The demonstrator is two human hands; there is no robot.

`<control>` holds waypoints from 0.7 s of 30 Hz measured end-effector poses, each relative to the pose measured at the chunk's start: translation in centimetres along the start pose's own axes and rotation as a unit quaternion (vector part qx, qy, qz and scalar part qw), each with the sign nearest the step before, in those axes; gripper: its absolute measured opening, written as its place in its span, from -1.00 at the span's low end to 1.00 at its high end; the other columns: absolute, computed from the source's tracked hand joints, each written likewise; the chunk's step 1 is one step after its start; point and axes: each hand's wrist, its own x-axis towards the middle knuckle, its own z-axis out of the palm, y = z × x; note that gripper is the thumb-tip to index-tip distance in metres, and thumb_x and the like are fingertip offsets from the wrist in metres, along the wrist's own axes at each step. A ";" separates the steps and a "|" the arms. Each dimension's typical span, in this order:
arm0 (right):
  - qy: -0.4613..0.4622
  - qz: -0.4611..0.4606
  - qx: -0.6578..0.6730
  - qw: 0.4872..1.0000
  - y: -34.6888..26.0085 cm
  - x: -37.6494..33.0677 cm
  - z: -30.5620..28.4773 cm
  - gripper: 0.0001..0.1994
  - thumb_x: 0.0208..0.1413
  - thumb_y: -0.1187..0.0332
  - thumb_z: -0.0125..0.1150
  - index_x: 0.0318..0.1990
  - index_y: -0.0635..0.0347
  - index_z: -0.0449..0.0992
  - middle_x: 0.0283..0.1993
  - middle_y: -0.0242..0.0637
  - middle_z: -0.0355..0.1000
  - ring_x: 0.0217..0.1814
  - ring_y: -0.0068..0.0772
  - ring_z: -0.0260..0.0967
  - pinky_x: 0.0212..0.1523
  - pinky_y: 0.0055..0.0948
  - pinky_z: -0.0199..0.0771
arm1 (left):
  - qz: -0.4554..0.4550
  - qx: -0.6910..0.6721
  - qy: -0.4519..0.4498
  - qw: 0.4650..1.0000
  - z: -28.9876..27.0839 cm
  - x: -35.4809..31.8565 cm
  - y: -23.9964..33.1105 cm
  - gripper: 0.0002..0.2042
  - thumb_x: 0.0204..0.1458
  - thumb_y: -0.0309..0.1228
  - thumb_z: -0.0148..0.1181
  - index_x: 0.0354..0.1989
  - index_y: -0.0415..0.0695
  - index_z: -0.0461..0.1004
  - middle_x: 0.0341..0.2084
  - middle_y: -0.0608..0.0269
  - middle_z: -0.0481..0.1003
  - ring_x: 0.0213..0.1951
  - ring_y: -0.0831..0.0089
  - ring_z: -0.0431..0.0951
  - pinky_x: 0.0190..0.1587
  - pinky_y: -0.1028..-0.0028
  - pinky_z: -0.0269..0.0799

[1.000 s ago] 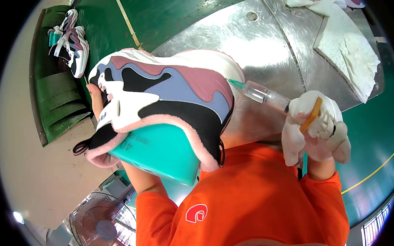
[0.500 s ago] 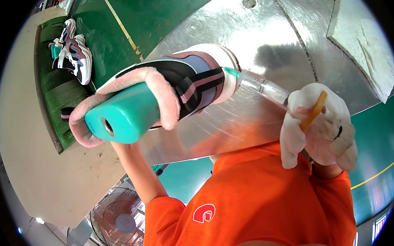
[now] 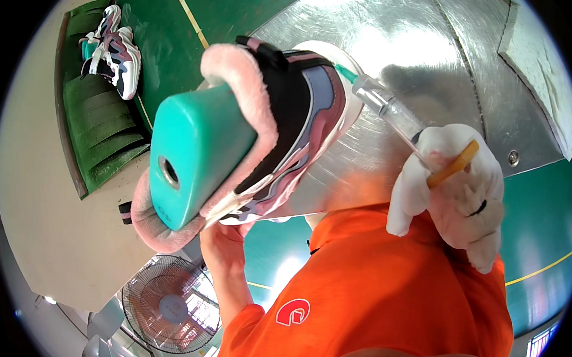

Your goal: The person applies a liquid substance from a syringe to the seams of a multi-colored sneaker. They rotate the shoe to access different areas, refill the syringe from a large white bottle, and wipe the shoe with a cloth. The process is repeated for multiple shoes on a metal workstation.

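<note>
One shoe (image 3: 296, 120) on its teal last (image 3: 195, 150) now sits rotated heel-opening toward the camera, at ten o'clock from the gloved right hand (image 3: 456, 196), so the syringe (image 3: 385, 107) tip meets the toe edge. That hand is closed round the syringe and a yellow stick (image 3: 452, 165). The left hand (image 3: 228, 235), mostly hidden beneath the shoe, grips it from below; the exact contact point of the needle is hard to make out.

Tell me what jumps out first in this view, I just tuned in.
A sneaker on a teal shoe last fills the centre, held up by the bare left hand. At right, the white-gloved right hand aims a syringe at the sneaker's edge. More sneakers lie on a green mat, upper left.
</note>
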 end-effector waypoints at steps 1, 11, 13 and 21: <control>0.005 0.002 -0.003 1.000 -0.1 -0.1 0.1 -0.69 -0.22 0.32 0.58 -0.50 0.19 0.47 0.25 0.59 -0.07 -0.34 -0.04 0.46 -0.33 -0.35 0.59 | -0.011 -0.002 0.000 1.000 0.4 -0.5 -0.3 -0.54 0.32 -0.14 -0.19 0.26 -0.16 0.21 0.10 0.07 0.43 0.03 0.18 0.54 -0.11 0.24 0.63; 0.209 0.227 -0.031 0.951 -3.0 -0.5 3.3 -0.61 -0.23 0.51 0.46 -0.22 0.43 0.42 0.22 0.36 0.10 -0.25 -0.10 0.42 -0.33 -0.31 0.59 | -0.024 -0.021 0.007 0.999 1.5 -2.0 -1.5 -0.46 0.31 -0.01 -0.19 0.26 -0.19 0.20 0.02 0.04 0.48 -0.11 0.11 0.61 -0.18 0.28 0.66; 0.217 0.289 -0.069 0.930 -3.6 0.1 3.6 -0.54 -0.17 0.54 0.40 -0.07 0.44 0.37 0.03 0.20 0.21 -0.29 -0.09 0.43 -0.36 -0.30 0.56 | -0.028 -0.031 -0.005 0.999 1.2 -2.0 -1.6 -0.47 0.31 -0.01 -0.18 0.26 -0.19 0.20 0.02 0.04 0.48 -0.11 0.12 0.61 -0.17 0.28 0.66; 0.160 0.340 -0.235 0.896 -4.8 1.6 4.5 -0.65 0.10 0.54 0.01 0.07 0.42 0.29 -0.41 -0.05 0.36 -0.45 -0.13 0.44 -0.45 -0.34 0.49 | -0.033 -0.051 -0.037 0.997 1.0 -2.4 -2.1 -0.48 0.31 -0.04 -0.16 0.26 -0.18 0.20 0.04 0.03 0.48 -0.06 0.15 0.60 -0.11 0.27 0.65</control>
